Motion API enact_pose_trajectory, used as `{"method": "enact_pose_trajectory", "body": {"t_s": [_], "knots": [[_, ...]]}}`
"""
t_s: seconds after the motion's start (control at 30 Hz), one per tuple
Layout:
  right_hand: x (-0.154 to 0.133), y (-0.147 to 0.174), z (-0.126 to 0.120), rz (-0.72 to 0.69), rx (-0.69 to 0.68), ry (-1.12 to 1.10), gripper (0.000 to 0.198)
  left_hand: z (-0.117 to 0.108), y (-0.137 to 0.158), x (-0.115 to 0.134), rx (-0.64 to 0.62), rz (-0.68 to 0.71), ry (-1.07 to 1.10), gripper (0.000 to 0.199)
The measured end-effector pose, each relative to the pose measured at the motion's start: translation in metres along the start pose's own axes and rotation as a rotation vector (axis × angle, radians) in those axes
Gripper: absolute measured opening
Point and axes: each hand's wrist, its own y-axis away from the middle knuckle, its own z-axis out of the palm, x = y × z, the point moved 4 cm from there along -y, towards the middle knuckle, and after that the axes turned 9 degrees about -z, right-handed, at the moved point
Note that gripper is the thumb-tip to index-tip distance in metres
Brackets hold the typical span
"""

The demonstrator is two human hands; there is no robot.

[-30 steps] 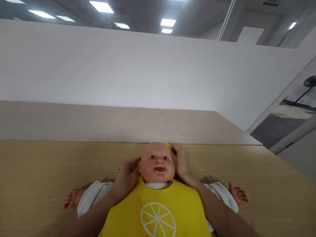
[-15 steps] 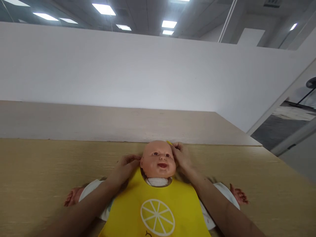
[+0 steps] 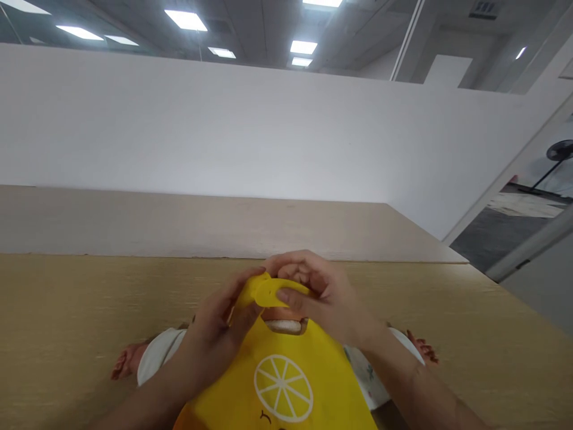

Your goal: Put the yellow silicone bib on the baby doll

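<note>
A yellow bib [image 3: 322, 382] with a white citrus-slice print lies over the chest of a baby doll [image 3: 284, 315] on its back. Above the doll's face, the bib's two neck straps overlap. My left hand [image 3: 224, 319] pinches the strap on the left between thumb and fingers. From the other side, my right hand [image 3: 320, 292] grips the right strap, thumb in front and fingers curled behind. The hands and straps hide most of the doll's head. Its white-sleeved arms stretch out to both sides beneath my forearms.
The doll rests on a wooden table [image 3: 71, 310]. Behind it runs a paler raised board [image 3: 192, 224], then a white partition [image 3: 215, 131] topped with glass. At the far right a black fan-like object [image 3: 559, 150] stands beyond a doorway.
Both hands have come from the sides of the doll's head to above its face, bringing the bib's strap ends together. The doll's face, visible before, is now mostly covered.
</note>
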Motion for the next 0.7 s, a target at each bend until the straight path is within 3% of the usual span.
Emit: {"method": "enact_pose_trajectory", "body": {"t_s": [0.13,0.4,0.6,0.7], "knots": [[-0.001,0.005,0.01,0.019,0.001,0.139,0.02,0.006,0.008,0.001,-0.074,0.017,0.007,0.055],[-0.001,0.006,0.006,0.041,-0.123,0.176,0.023,0.0,0.006,0.009,0.009,0.036,-0.118,0.042],[-0.002,0.011,0.006,0.102,-0.255,0.088,0.022,0.002,0.007,0.011,-0.05,0.01,-0.088,0.041],[-0.006,0.013,0.004,0.126,-0.239,0.149,0.018,0.003,0.01,0.014,-0.054,0.076,-0.171,0.035]]}}
